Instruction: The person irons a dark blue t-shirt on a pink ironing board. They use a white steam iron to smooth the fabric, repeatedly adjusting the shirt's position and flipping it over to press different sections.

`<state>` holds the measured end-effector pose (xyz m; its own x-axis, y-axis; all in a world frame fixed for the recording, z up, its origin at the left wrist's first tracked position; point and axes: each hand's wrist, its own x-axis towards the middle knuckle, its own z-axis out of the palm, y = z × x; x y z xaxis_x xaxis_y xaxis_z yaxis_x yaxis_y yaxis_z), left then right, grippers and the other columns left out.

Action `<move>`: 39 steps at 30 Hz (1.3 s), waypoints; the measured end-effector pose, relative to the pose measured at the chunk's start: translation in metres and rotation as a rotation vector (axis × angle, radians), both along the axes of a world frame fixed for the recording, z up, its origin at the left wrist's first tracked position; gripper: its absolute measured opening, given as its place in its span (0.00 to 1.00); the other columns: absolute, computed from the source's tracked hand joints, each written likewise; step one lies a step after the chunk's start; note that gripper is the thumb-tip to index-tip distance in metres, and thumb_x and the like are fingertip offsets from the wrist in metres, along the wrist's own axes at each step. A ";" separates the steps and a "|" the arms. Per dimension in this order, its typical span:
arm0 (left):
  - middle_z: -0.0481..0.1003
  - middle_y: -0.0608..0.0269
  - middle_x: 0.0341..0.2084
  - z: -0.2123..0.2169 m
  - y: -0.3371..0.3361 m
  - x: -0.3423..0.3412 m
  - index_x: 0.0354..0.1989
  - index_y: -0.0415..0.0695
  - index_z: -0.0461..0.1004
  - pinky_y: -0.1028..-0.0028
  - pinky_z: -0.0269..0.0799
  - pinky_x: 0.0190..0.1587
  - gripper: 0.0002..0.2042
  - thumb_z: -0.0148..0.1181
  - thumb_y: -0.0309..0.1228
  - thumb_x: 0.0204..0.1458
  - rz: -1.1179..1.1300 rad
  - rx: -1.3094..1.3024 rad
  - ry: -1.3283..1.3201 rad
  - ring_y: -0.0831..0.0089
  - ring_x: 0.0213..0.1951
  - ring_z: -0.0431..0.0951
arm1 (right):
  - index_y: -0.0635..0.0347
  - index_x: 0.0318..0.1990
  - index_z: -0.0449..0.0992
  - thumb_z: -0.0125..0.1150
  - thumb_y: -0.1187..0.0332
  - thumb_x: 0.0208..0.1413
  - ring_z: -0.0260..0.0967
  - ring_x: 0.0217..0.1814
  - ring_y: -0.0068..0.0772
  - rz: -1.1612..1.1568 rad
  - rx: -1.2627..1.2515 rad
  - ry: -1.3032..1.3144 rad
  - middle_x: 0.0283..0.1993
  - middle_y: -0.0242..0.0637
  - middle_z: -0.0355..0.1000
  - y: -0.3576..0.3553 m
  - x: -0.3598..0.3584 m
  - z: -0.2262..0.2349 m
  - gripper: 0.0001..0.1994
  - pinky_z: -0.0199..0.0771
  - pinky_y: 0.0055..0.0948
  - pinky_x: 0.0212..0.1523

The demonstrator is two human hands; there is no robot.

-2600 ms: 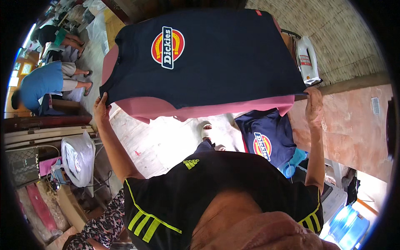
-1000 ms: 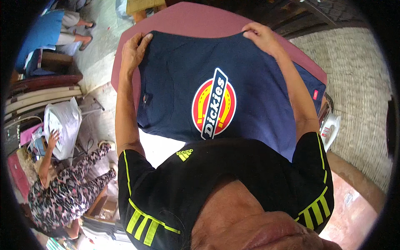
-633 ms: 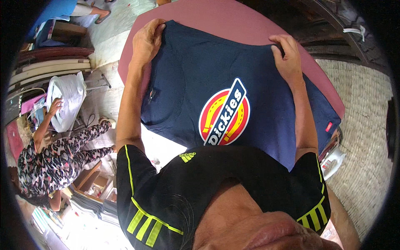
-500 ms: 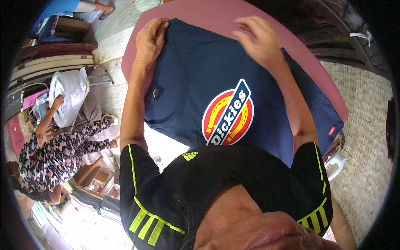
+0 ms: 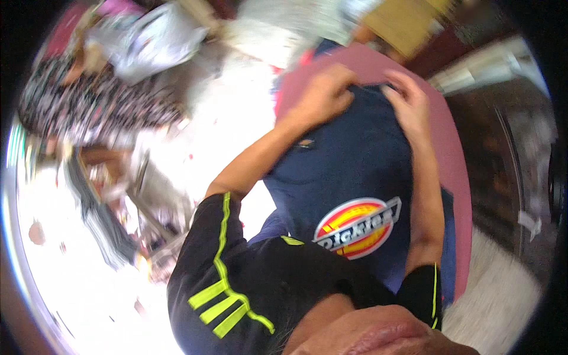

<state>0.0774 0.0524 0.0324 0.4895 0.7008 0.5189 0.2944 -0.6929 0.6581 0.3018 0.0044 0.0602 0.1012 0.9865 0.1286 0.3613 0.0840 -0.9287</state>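
Note:
A navy T-shirt (image 5: pixel 349 160) with a round red, yellow and white emblem (image 5: pixel 355 228) lies flat on a pink padded board (image 5: pixel 452 160). My left hand (image 5: pixel 325 94) rests on the shirt's far edge, fingers curled over the cloth. My right hand (image 5: pixel 408 100) grips the same far edge a little to the right. Both forearms reach across the shirt from my black top with neon-yellow stripes. The picture is blurred by motion.
A person in a black-and-white patterned garment (image 5: pixel 89 106) sits at the upper left beside a white plastic bag (image 5: pixel 157 32). A yellow-brown object (image 5: pixel 408 23) lies beyond the board. A dark surface (image 5: pixel 509 154) runs along the right, with pale floor (image 5: pixel 225 130) to the left.
The view has swung round, so the board now runs up the right side. Both hands have come close together at the shirt's far edge. The person at left now appears at the upper left.

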 end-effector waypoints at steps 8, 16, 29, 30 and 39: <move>0.74 0.52 0.35 -0.009 -0.004 -0.003 0.39 0.39 0.76 0.59 0.74 0.41 0.13 0.62 0.18 0.42 0.051 -0.041 -0.117 0.52 0.41 0.78 | 0.63 0.49 0.80 0.63 0.72 0.58 0.75 0.47 0.48 0.217 0.175 -0.559 0.42 0.44 0.75 0.019 0.002 0.002 0.12 0.73 0.38 0.50; 0.75 0.54 0.31 -0.009 0.006 0.000 0.34 0.41 0.80 0.59 0.74 0.39 0.09 0.62 0.22 0.43 -0.035 -0.019 -0.167 0.54 0.39 0.78 | 0.64 0.46 0.75 0.61 0.70 0.60 0.74 0.47 0.50 0.135 0.146 -0.642 0.42 0.46 0.75 0.029 0.007 -0.003 0.09 0.72 0.39 0.49; 0.76 0.45 0.36 0.032 -0.023 0.065 0.27 0.36 0.82 0.54 0.73 0.47 0.14 0.62 0.38 0.47 0.167 0.175 0.265 0.47 0.48 0.76 | 0.63 0.50 0.75 0.59 0.67 0.65 0.74 0.50 0.33 0.163 0.137 -0.322 0.47 0.39 0.78 0.035 0.028 -0.036 0.11 0.72 0.31 0.52; 0.76 0.43 0.39 0.029 -0.035 0.078 0.33 0.34 0.81 0.55 0.72 0.49 0.15 0.61 0.37 0.48 0.126 0.272 0.271 0.47 0.49 0.75 | 0.63 0.50 0.75 0.60 0.67 0.64 0.73 0.48 0.30 0.189 0.142 -0.245 0.47 0.37 0.77 0.029 0.031 -0.028 0.11 0.72 0.29 0.50; 0.54 0.33 0.70 -0.032 -0.067 0.084 0.66 0.28 0.60 0.50 0.50 0.72 0.33 0.57 0.35 0.54 0.221 0.176 0.169 0.39 0.72 0.55 | 0.63 0.53 0.74 0.56 0.70 0.67 0.75 0.48 0.41 0.214 0.211 -0.683 0.47 0.42 0.74 0.042 0.041 -0.038 0.11 0.75 0.35 0.50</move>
<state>0.1611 -0.0145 0.0004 0.4251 0.7064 0.5660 0.5454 -0.6989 0.4626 0.3425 0.0463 0.0224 -0.2608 0.9232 0.2824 0.8078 0.3688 -0.4598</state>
